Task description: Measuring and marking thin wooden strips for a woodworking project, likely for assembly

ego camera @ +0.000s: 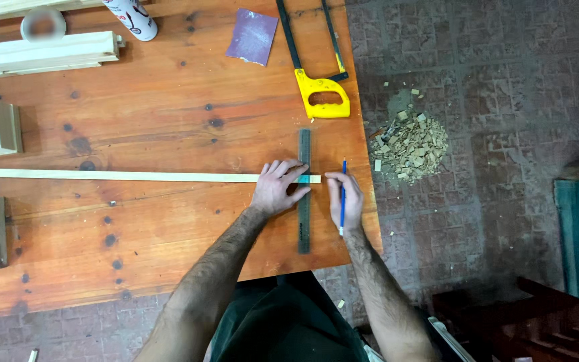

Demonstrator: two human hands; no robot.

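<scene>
On the wooden table [155, 127], I see a long thin wood strip [115, 176] lying crosswise. My left hand [277, 189] presses flat, fingers spread, on the metal ruler [303, 194] crossing its end. My right hand [343, 201] pinches a blue pencil [343, 194] just beside.

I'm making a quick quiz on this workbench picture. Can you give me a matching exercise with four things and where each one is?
Things:
1. ruler
2. pencil
3. saw
4. sandpaper

Places:
A. in the right hand
B. far edge, left of the saw
C. under the left hand, across the wood strip
D. beyond the ruler, yellow handle nearest

Pairs: 1-C, 2-A, 3-D, 4-B
</scene>
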